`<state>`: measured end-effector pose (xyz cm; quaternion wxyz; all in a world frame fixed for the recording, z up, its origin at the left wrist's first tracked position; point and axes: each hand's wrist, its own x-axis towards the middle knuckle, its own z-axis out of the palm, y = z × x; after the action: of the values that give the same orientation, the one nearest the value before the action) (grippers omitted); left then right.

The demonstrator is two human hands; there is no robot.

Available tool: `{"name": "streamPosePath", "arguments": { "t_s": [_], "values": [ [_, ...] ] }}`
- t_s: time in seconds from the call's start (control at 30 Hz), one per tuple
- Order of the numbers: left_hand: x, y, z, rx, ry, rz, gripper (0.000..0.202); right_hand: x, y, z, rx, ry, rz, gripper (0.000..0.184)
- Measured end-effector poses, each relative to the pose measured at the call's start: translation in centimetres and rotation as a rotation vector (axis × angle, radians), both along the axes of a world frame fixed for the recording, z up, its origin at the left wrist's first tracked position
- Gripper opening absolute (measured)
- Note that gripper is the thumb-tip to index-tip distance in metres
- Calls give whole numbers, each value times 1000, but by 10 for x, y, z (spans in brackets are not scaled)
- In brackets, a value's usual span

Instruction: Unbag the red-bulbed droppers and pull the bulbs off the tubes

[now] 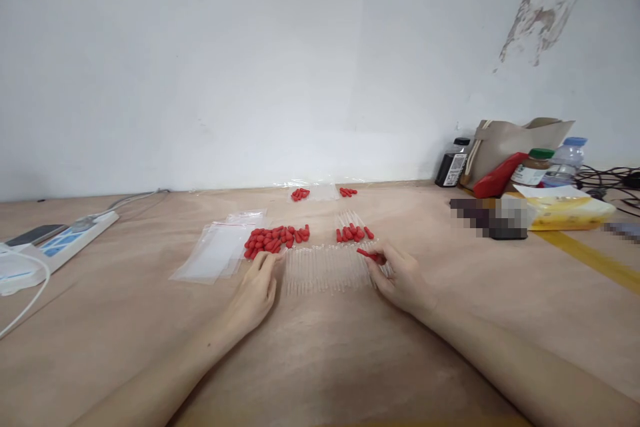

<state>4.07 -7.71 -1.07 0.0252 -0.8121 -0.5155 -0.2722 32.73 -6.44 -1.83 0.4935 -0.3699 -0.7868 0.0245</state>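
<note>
A row of thin clear glass dropper tubes (325, 269) lies side by side on the wooden table. My right hand (400, 275), at the row's right end, pinches a red rubber dropper bulb (367, 253) between thumb and fingers. At the left end, my left hand (261, 285) has its fingertips pressed together; what they grip, if anything, is too small to tell. Just beyond that hand is a pile of red bulbs (269, 240). Behind the row's right part, several more red bulbs (353, 233) sit at the ends of glass tubes.
Clear zip bags (220, 247) lie left of the pile. Near the wall, a bag (323, 192) has small groups of red bulbs beside it. A power strip (75, 240) with cables is at far left. A dark bottle (453, 165), a beige bag (500, 140) and a yellow packet (570, 210) stand right.
</note>
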Motion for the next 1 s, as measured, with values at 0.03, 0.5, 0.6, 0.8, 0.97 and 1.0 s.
{"name": "streamPosePath", "arguments": {
  "t_s": [0.03, 0.5, 0.6, 0.8, 0.97, 1.0],
  "values": [
    [0, 1, -1, -7, -3, 6, 37, 1, 0, 0, -11, 7, -19, 9],
    [8, 2, 3, -144, -16, 94, 23, 0, 5, -6, 2, 35, 10, 22],
    [7, 2, 4, -149, -53, 74, 18, -5, 8, -3, -57, 83, 9, 22],
    [4, 6, 0, -84, -88, 40, 16, -38, 39, 20, -267, 91, 23, 13],
    [3, 9, -1, -82, -121, 34, 14, -84, 85, 28, -464, 78, -88, 13],
    [3, 9, -1, -83, -120, 40, 13, -93, 93, 27, -476, 72, -102, 14]
  ]
}}
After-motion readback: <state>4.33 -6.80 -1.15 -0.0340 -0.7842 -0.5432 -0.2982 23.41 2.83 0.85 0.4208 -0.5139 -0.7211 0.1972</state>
